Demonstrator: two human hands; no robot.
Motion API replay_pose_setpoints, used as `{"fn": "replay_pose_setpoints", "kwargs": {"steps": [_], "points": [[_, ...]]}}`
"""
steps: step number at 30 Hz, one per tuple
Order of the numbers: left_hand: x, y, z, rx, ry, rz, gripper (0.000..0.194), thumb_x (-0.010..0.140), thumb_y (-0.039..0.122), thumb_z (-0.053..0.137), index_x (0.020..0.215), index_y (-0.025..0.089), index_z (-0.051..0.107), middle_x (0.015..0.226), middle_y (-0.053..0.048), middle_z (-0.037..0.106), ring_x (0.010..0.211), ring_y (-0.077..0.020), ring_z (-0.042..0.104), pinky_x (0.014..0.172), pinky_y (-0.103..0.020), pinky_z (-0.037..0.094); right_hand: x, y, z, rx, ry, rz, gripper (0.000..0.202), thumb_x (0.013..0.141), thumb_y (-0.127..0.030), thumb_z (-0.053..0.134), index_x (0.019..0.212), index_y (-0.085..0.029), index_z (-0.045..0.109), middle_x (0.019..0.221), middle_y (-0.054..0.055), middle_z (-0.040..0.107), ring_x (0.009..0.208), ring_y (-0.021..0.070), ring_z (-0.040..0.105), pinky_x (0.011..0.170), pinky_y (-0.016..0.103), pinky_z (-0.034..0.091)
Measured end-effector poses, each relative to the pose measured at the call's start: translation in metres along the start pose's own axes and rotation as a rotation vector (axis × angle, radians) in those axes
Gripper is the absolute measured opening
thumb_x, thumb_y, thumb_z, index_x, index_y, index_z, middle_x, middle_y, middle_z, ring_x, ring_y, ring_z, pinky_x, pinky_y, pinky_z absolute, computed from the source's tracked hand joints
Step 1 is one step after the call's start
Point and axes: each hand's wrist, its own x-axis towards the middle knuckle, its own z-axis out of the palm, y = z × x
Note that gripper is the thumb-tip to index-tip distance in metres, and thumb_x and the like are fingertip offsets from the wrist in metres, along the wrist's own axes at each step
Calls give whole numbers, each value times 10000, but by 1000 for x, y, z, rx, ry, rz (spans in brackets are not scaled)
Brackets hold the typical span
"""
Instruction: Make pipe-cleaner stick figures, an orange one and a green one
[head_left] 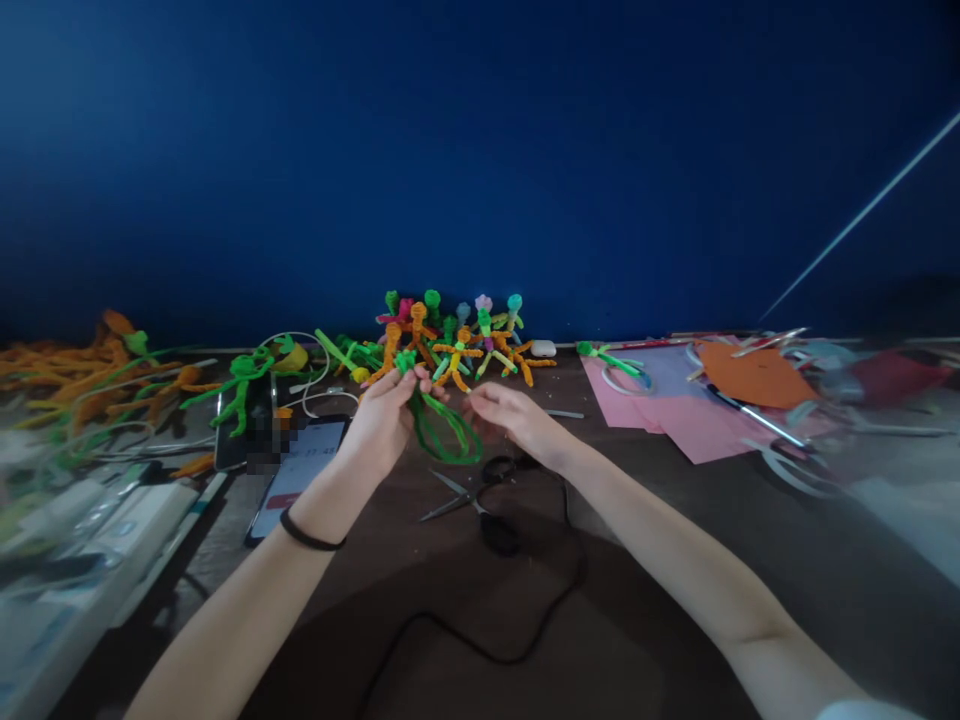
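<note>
While green loop (454, 459) hangs nearby, open scissors (471, 496) lie beside black cable (517, 660).

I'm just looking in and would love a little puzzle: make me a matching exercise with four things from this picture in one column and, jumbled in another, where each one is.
Things:
1. Scissors
2. Green looped strands
3. Black band
4. Orange sheet

Places:
a. Worn around the left arm
b. On the right, near the pink paper
c. Lying with blades apart on the dark table
d. Held in the left hand

Right pairs: 1-c, 2-d, 3-a, 4-b.
</note>
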Motion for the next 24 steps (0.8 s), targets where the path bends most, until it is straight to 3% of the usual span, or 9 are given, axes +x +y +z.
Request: {"fn": "replay_pose_setpoints", "kwargs": {"steps": [3,8,16,24], "points": [[6,4,-4,-120,66,26,192,794,69,422,650,117,541,565,8,499,541,-80,537,670,-251,504,-2,2,4,173,-166,87,261,758,-396,556,840,-150,581,824,48,580,738,123,533,632,236,410],[9,5,-3,-198,112,25,276,834,62,357,623,111,528,536,9,478,512,-78,531,607,-220,508,-7,5,8,194,-357,13,229,810,-340,509,842,-156,642,1009,64,551,855,125,508,690,226,410],[2,34,4,-399,177,-119,362,872,82,270,570,117,465,527,3,475,513,-70,536,541,-183,497,-4,10,7,246,-337,72,201,798,-327,537,810,-139,608,873,61,607,797,112,567,670,219,426],[-13,60,6,-521,191,-261,323,877,101,253,648,126,478,567,-15,513,572,-104,583,547,-215,502,-9,-4,6,404,-393,119,195,814,-310,522,828,-125,581,808,64,653,752,135,628,673,245,448]]}}
